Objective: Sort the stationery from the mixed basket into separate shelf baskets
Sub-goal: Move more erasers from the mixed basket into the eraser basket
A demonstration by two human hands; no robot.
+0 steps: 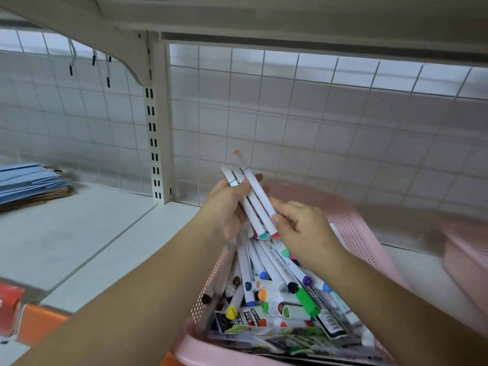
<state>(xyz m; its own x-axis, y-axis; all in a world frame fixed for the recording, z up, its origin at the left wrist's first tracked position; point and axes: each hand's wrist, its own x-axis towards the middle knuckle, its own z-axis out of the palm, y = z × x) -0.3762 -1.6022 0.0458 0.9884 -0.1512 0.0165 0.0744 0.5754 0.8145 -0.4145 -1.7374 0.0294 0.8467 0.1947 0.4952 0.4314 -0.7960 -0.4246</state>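
Holding 3 white markers (254,200) above the mixed basket (352,228)

The person stands close to the shelf (87,233) with both forearms reaching out over it. The left hand (228,204) grips the white markers as a bundle, its fingers wrapped round the barrels and the thumb laid across the front. The bundle leans away from the person, upper ends toward the wire grid (290,114) at the back. One marker shows orange at both ends, and another has a teal band and a teal lower tip.

The right hand (303,228) meets the bundle from the other side. Its fingers are curled, and its thumb presses against the lower part of the orange-tipped marker, pinching it just above the coloured end.

Directly below both hands sits the mixed basket, pink and perforated, resting on the shelf. It is packed with more white-barrelled markers with caps of many colours, a green marker (306,299) lying across them, and flat printed packets at the near end.

A second pink basket (464,262) stands on the shelf to the right, just beside the first; what it contains cannot be seen. Well apart on the left lies a stack of blue folders (29,180). A slotted upright post (156,128) divides the grid.
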